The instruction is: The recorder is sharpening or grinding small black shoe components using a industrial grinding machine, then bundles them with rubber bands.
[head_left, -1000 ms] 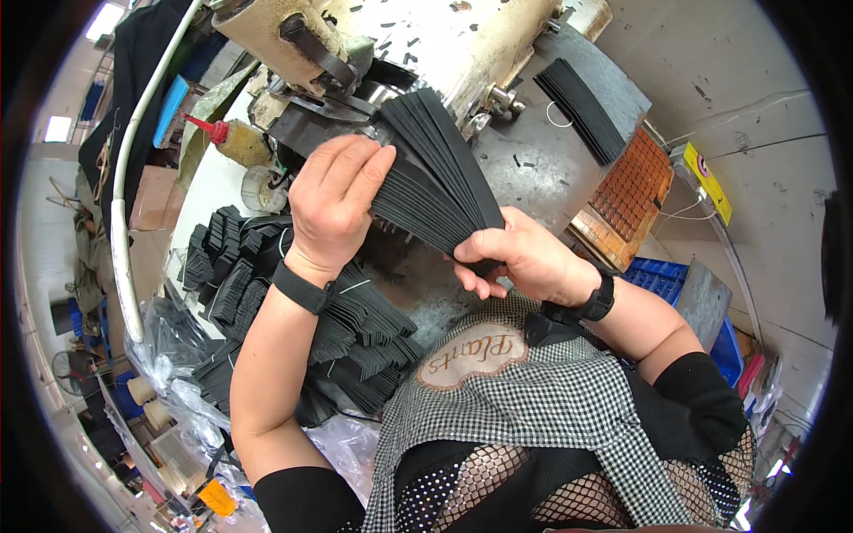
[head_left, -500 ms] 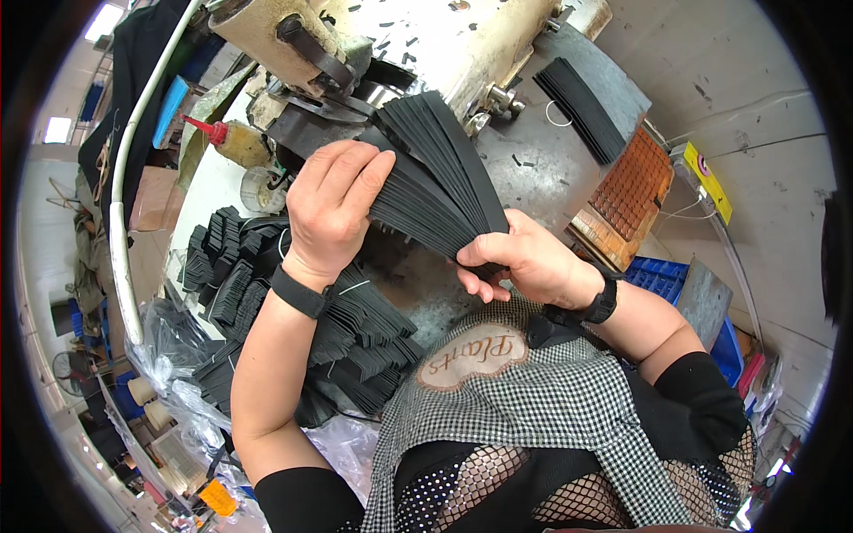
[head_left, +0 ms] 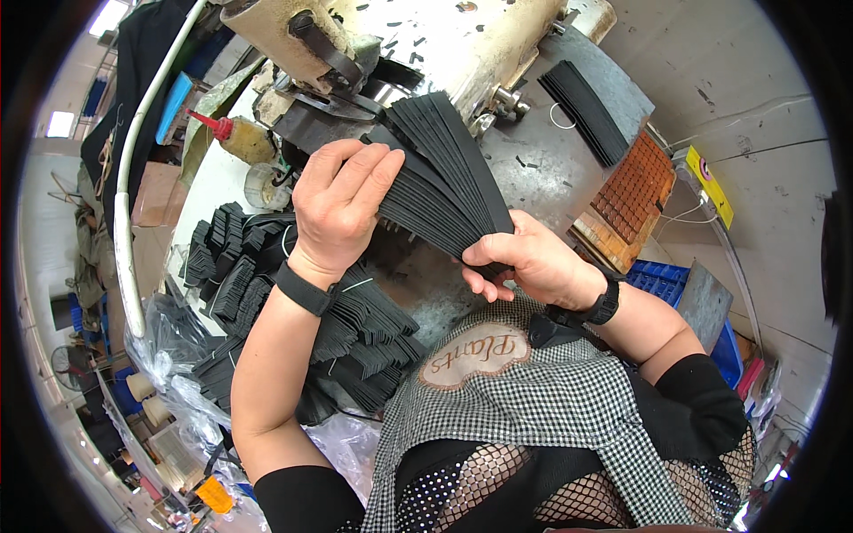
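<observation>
A fan of long thin black strips [head_left: 444, 173] is spread between my hands, close in front of the cream-coloured machine [head_left: 293, 40]. My right hand [head_left: 524, 258] clamps their gathered near end, thumb on top and fingers beneath. At the far left end of the fan, my left hand [head_left: 342, 209] is closed with its fingers bent over the strips' edge; its thumb is mostly hidden. The strips split into two groups that spread apart toward the machine. Beside my left wrist lies a heap of bundled black strips [head_left: 355, 324], some tied with pale bands.
Another stack of black strips [head_left: 582, 111] rests on the metal table [head_left: 533, 178] at the right, by a brown tiled pad [head_left: 633, 188]. A red-tipped bottle [head_left: 244, 142] stands left of the machine. A blue crate [head_left: 657, 280] is beyond my right forearm. Small black scraps dot the machine.
The surroundings and both hands appear slightly shifted to the right in the picture. My hold on the fanned strips looks the same.
</observation>
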Action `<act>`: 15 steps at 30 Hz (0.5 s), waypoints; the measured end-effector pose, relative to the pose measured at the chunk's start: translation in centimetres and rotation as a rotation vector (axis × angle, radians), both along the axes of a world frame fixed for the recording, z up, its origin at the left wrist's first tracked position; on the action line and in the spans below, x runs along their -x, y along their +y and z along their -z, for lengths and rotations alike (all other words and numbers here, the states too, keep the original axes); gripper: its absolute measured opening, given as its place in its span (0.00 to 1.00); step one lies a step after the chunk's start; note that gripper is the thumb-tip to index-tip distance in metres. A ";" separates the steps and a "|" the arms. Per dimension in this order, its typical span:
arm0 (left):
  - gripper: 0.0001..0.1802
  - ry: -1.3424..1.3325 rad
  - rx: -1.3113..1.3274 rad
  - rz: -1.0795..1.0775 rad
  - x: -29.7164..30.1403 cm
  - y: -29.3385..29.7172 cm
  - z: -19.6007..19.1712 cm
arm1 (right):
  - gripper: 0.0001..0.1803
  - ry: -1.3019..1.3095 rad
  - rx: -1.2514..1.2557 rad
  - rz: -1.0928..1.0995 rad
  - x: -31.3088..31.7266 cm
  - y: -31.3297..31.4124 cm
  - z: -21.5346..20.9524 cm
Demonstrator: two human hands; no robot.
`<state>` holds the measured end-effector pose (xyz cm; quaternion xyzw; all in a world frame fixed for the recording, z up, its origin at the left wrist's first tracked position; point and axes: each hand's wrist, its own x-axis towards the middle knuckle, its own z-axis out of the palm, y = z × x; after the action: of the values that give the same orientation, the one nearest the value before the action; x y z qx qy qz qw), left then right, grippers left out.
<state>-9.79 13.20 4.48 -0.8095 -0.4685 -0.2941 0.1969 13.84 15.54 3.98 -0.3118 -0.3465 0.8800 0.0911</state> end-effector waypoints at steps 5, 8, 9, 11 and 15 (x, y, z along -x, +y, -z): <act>0.18 -0.010 0.014 -0.025 0.2 0.4 0.0 | 0.07 -0.005 0.002 0.000 0.3 0.3 -0.2; 0.19 -0.023 0.013 -0.003 0.2 0.7 0.1 | 0.07 0.002 0.009 0.030 0.2 0.5 -0.4; 0.19 -0.023 0.013 -0.005 0.3 0.6 0.1 | 0.07 -0.008 0.011 0.021 0.2 0.5 -0.4; 0.19 -0.055 0.042 0.026 0.5 0.4 0.3 | 0.07 -0.020 0.012 0.015 0.0 0.3 -0.4; 0.19 -0.072 0.036 0.060 0.2 0.2 0.2 | 0.07 -0.027 -0.010 -0.001 -0.3 0.0 -0.6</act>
<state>-9.96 13.43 4.32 -0.8155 -0.4559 -0.3204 0.1563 14.14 15.56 4.55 -0.3232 -0.3521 0.8740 0.0875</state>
